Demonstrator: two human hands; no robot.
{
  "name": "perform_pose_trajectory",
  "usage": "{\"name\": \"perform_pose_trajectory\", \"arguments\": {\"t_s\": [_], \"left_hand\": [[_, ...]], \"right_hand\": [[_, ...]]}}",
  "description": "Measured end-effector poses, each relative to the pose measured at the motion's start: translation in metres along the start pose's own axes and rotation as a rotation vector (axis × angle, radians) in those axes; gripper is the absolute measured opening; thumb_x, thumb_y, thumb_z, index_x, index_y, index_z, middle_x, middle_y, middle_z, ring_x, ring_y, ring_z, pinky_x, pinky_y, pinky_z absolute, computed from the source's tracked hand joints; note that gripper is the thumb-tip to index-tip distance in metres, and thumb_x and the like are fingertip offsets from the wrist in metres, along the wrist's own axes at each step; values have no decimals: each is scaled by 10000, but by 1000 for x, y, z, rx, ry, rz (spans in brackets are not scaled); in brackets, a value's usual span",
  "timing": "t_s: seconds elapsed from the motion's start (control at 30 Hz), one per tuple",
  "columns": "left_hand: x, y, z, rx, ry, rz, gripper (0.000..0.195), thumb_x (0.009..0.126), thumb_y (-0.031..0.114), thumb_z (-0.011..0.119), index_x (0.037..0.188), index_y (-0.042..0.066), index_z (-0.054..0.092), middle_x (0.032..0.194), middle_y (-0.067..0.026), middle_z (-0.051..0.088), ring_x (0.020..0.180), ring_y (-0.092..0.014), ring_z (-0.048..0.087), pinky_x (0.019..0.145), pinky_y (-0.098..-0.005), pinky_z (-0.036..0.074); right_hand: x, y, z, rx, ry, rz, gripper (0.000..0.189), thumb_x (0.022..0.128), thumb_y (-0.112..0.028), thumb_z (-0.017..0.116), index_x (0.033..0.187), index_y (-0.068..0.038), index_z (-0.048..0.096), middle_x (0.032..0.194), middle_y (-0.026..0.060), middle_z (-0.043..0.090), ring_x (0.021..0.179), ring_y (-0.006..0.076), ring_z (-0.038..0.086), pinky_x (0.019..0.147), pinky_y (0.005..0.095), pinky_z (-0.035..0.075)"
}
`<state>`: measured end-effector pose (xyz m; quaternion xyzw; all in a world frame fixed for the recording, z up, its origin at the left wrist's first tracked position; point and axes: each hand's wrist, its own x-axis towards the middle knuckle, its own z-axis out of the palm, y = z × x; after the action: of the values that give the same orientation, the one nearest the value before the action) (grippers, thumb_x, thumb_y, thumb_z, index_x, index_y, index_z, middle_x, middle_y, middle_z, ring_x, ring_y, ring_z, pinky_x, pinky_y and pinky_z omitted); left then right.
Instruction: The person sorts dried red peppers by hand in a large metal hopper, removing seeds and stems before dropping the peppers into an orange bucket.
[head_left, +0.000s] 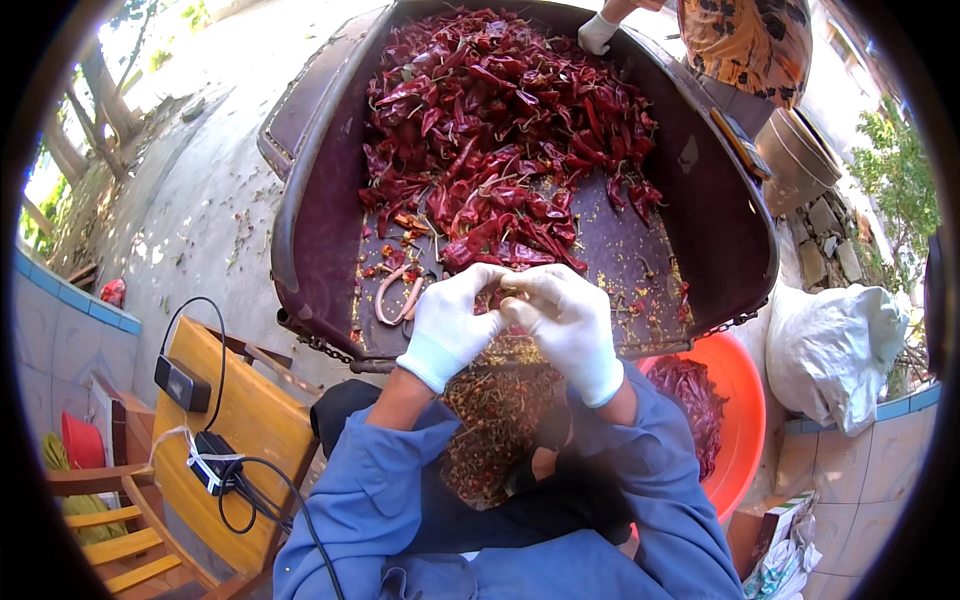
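My left hand (459, 319) and my right hand (566, 319), both in white knit gloves, meet at the near edge of a dark red metal cart bed (315, 202). Between their fingertips is something small and reddish, mostly hidden, perhaps a dried chili; which hand grips it is unclear. A large heap of dried red chili peppers (487, 112) fills the far part of the bed and reaches close to my fingers. Scissors with pink handles (391, 296) lie beside my left hand among yellow seeds. Stems and scraps (487, 435) lie below, between my legs.
An orange plastic basin (742, 420) with dried chilies (686, 405) stands at my right, near a white sack (832, 352). At left, a wooden chair (247, 405) carries a black adapter (182, 382) and cables. Another person's gloved hand (596, 34) touches the heap's far right.
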<state>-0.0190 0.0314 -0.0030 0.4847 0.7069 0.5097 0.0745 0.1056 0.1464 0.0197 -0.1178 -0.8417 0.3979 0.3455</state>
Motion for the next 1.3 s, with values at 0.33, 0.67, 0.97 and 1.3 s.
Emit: {"name": "perform_pose_trajectory", "arguments": {"t_s": [0.33, 0.67, 0.97, 1.3], "left_hand": [[-3, -9, -3, 284, -202, -76, 331, 806, 185, 754, 1093, 28, 698, 878, -135, 721, 793, -236, 716, 711, -341, 540], [4, 16, -10, -351, 21, -138, 182, 940, 161, 680, 960, -18, 704, 735, -6, 660, 669, -45, 559, 609, -235, 465], [-9, 0, -30, -1006, 171, -265, 217, 988, 180, 597, 968, -29, 652, 782, -112, 664, 585, -153, 598, 517, -248, 464], [3, 6, -43, -1055, 193, -379, 255, 964, 47, 602, 1207, -28, 587, 960, -113, 673, 753, -163, 664, 608, -285, 561]], "right_hand": [[5, -4, 6, -152, -56, -71, 159, 806, -83, 723, 964, -69, 721, 765, 94, 686, 680, 246, 690, 632, 336, 537], [23, 28, 17, 1382, 5, 783, 190, 975, -99, 592, 1141, -14, 628, 916, 6, 654, 716, 61, 592, 596, 205, 493], [76, 58, -6, 310, 182, 404, 177, 884, -23, 584, 1018, -29, 701, 956, 56, 703, 756, 139, 675, 648, 283, 552], [69, 95, 37, -602, 23, -178, 185, 737, -154, 764, 917, -154, 722, 903, 47, 666, 855, 286, 644, 759, 413, 530]]}}
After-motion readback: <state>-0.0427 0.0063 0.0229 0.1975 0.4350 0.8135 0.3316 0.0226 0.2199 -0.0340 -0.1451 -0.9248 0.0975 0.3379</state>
